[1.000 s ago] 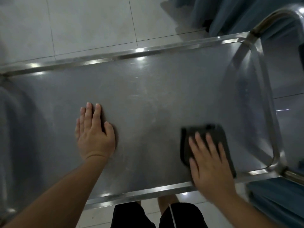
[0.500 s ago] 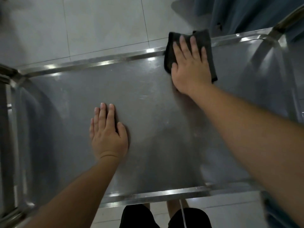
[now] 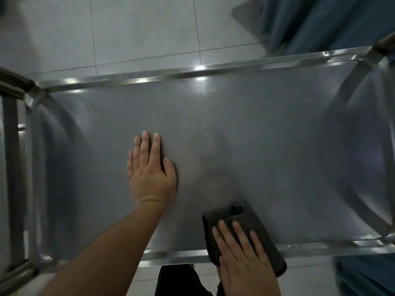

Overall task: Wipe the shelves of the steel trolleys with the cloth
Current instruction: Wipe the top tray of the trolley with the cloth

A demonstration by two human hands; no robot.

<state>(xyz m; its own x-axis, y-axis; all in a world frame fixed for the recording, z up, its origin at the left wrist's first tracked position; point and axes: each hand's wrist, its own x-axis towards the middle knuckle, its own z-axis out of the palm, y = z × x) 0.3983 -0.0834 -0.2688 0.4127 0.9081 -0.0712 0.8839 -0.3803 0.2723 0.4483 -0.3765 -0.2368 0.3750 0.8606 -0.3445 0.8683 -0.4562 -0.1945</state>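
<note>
The steel trolley's top shelf (image 3: 245, 124) fills the view, with raised shiny rims on its far and near sides. My left hand (image 3: 150, 169) rests flat on the shelf, left of centre, fingers straight and together. A dark folded cloth (image 3: 233, 212) lies at the near rim, partly hanging over it. My right hand (image 3: 243, 257) presses on the cloth with straight, spread fingers, covering its near part.
A pale tiled floor (image 3: 139, 28) lies beyond the trolley. Blue fabric (image 3: 324, 22) hangs at the top right and shows again at the bottom right (image 3: 363, 274). Steel frame bars (image 3: 12, 157) stand at the left end. My dark shorts (image 3: 177, 280) are below the near rim.
My right hand has dragged the cloth from the far rim back to the near rim, a little left of its first spot. My left hand has stayed flat on the shelf.
</note>
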